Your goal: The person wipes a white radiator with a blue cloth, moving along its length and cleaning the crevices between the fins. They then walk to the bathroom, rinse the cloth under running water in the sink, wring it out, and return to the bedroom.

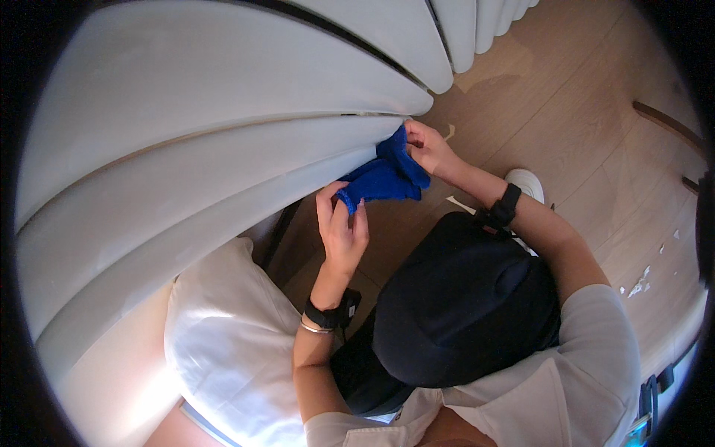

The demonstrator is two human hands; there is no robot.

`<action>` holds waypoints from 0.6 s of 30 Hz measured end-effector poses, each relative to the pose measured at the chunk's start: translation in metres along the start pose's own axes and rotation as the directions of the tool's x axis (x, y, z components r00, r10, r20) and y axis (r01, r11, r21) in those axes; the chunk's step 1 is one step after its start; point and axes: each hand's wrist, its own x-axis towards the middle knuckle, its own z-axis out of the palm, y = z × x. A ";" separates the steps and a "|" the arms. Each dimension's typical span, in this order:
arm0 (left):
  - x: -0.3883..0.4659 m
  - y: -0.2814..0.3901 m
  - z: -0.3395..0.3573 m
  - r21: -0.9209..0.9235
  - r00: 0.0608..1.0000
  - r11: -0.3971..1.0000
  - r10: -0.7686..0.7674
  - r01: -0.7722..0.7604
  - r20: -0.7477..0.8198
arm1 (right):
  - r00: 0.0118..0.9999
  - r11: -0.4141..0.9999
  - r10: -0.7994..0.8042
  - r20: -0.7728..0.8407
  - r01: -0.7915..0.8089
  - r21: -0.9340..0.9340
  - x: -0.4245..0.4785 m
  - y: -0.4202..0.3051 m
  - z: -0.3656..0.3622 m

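Observation:
A blue cloth (380,177) hangs folded between my two hands, against the lower edge of a pale, smooth panelled surface (234,162) with long curved-looking slats. My left hand (343,223) pinches the cloth's near left end between its fingers. My right hand (427,146) grips the cloth's upper right corner, close to the rounded end of a slat. Both wrists wear black straps with small devices.
White fabric (229,335) bulges at the lower left. My knees in black trousers (463,302) are bent below my hands. A white shoe (525,184) rests on the wood floor (581,167). Paper scraps (639,284) and dark curved legs (667,124) lie to the right.

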 end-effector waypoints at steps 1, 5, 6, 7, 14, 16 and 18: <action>0.001 0.001 0.000 -0.002 1.000 1.000 -0.006 0.006 0.003 | 1.000 1.000 -0.023 -0.018 0.023 0.005 -0.001 -0.005 0.005; -0.002 -0.002 -0.001 -0.011 0.999 1.000 0.011 -0.011 -0.038 | 0.965 0.974 -0.193 0.176 0.211 -0.089 -0.002 -0.067 0.042; -0.003 -0.001 -0.004 -0.010 0.999 1.000 -0.001 0.000 -0.052 | 0.977 0.991 -0.085 0.195 0.102 -0.083 -0.002 -0.078 0.047; -0.003 0.001 -0.006 -0.014 0.998 1.000 -0.003 0.002 -0.064 | 0.987 0.992 -0.050 0.151 0.066 -0.109 -0.004 -0.072 0.043; -0.005 0.000 -0.002 -0.073 1.000 0.997 -0.013 0.012 -0.006 | 0.994 0.991 -0.107 -0.023 0.104 -0.086 0.009 0.003 0.005; -0.008 -0.007 -0.001 -0.075 0.999 0.997 -0.001 0.004 0.040 | 0.997 0.993 -0.006 -0.081 -0.003 -0.118 0.012 0.047 -0.018; -0.002 -0.003 0.005 -0.092 0.999 0.996 0.009 -0.004 0.050 | 0.977 0.908 0.083 -0.199 -0.157 -0.389 0.022 0.100 -0.057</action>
